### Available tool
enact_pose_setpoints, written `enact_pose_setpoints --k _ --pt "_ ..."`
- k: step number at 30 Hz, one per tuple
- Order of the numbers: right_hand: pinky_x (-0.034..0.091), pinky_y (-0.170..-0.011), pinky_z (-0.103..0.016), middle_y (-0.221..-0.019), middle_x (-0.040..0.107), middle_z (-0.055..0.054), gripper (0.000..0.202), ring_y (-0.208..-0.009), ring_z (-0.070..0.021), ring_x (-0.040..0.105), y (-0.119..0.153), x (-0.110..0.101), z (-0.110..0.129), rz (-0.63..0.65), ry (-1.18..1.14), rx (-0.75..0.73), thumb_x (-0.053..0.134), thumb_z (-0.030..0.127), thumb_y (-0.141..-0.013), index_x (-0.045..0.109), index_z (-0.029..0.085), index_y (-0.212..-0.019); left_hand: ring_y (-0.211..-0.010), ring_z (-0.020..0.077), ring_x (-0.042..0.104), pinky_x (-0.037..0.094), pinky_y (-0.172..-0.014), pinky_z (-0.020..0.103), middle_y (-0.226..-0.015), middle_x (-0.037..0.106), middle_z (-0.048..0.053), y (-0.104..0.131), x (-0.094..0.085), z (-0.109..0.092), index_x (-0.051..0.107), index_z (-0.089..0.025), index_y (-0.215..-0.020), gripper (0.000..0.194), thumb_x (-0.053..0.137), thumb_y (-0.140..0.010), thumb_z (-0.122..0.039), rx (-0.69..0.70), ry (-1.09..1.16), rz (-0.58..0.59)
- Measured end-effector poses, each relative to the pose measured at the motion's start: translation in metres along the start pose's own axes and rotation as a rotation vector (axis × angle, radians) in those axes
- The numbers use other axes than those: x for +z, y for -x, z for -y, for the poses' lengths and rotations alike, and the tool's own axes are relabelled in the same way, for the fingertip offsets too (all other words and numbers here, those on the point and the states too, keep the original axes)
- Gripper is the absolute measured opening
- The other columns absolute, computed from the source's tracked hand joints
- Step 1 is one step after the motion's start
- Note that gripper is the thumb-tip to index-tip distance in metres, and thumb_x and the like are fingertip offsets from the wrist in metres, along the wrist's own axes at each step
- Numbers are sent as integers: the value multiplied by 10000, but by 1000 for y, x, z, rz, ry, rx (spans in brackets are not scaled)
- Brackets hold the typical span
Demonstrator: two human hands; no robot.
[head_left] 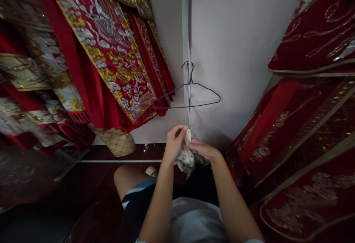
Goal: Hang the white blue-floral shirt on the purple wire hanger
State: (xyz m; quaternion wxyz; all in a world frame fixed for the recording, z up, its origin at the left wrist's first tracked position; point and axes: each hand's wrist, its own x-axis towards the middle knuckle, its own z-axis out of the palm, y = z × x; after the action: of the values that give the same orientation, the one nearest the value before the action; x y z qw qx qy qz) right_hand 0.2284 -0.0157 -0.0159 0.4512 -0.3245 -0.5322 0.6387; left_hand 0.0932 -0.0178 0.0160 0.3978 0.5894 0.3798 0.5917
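Observation:
Both hands meet just below a purple wire hanger (203, 105), which hangs against the wall on a pale strap (189, 51). My left hand (175, 141) has its thumb and fingers pinched together on a small white piece (188, 136) at the strap's lower end. Close beside it, my right hand (202, 148) touches the same white piece; its fingers point left and their tips are partly hidden. A fluffy grey-white bundle (185, 160) hangs beneath my hands.
Red pleated garments with gold and silver embroidery (111, 51) hang at the left. More red embroidered cloth (316, 47) fills the right side. A white floor-level bar (119, 161) runs near my knee, and a light clog (151, 171) is beside it.

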Motion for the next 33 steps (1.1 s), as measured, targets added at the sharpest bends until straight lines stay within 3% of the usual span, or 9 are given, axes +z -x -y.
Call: enact_pose_setpoints --k 3,7,9,12,15,20,22,25,33 --pt "506 -664 -276 -707 698 3 357 -681 -173 632 3 -1 24 190 -34 121 833 206 -473 699 180 -802 -854 179 617 510 -784 275 -905 670 59 6 -22 -10 665 -190 -972 307 642 -850 -471 -64 -21 217" --pt "480 -548 -284 -572 653 -18 194 -556 -189 601 -7 -20 66 44 -119 118 686 206 -443 638 163 -626 -948 235 643 528 -860 341 -959 709 89 19 -43 -9 712 -195 -1035 357 624 -858 -492 -128 -118 590" --pt "444 -494 -269 -517 615 -13 131 -514 -177 570 -18 -36 86 -67 -100 42 637 213 -436 591 169 -550 -835 230 643 531 -761 314 -861 716 52 20 -52 -3 732 -181 -953 333 652 -828 -479 -145 -267 646" --pt "390 -461 -235 -482 561 18 116 -490 -141 524 -40 -62 106 -313 -2 -105 645 208 -451 555 177 -517 -614 179 562 443 -582 247 -639 639 6 8 -73 5 688 -165 -703 313 625 -817 -450 -126 -603 530" --pt "317 -436 -217 -467 531 39 109 -467 -111 470 -66 -86 110 -505 212 -188 669 210 -503 567 173 -517 -541 171 520 404 -581 255 -549 578 11 -15 -100 3 593 -192 -562 270 580 -789 -337 -61 -886 462" --pt "376 -540 -214 -630 669 26 171 -573 -120 533 -102 -101 90 -350 481 -267 732 191 -559 708 164 -727 -884 276 627 454 -856 349 -820 691 85 -51 -129 -17 589 -227 -579 111 597 -684 -264 186 -1018 300" --pt "405 -595 -224 -696 704 12 228 -620 -130 563 -112 -101 80 -291 511 -280 781 246 -582 729 171 -791 -936 284 612 451 -911 362 -857 684 93 -60 -131 -28 574 -230 -561 107 623 -650 -262 256 -959 252" --pt "357 -550 -229 -528 604 27 247 -523 -109 478 -118 -102 71 -300 595 -263 764 391 -662 672 165 -625 -765 241 588 468 -841 331 -732 623 79 -72 -126 -46 525 -224 -514 190 604 -679 -275 296 -918 260" --pt "305 -535 -245 -520 499 41 483 -534 -106 422 -100 -123 78 -371 733 -192 717 629 -626 607 160 -608 -528 166 450 350 -583 296 -518 503 19 -101 -110 -84 523 -200 -539 282 514 -774 -357 199 -1163 198"
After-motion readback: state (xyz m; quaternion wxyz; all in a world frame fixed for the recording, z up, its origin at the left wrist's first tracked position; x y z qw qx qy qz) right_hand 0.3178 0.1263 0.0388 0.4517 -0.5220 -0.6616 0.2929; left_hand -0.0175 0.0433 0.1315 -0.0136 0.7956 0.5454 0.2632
